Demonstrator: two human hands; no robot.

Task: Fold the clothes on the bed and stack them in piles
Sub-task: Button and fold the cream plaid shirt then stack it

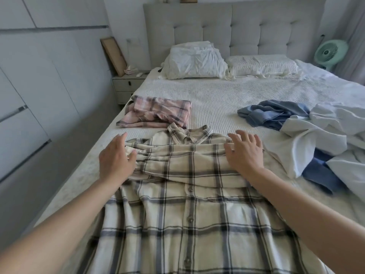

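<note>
A cream plaid shirt (189,204) lies buttoned at the bed's (217,95) near edge, sleeves folded across its chest. The left hand (116,159) and right hand (244,155) rest flat on it, fingers spread. A folded pink plaid shirt (158,112) lies by the left edge; crumpled blue and white clothes (308,131) lie toward the right edge.

**Plaids, blues and whites on the bed**

The near shirt (189,194) is cream with dark grey and black plaid. The folded shirt (158,112) far left is pink-and-grey plaid. Right lie blue denim (272,114) and white cloth (316,139). The bedcover (217,95) is white, finely ribbed; the fan (329,51) mint green.
</note>
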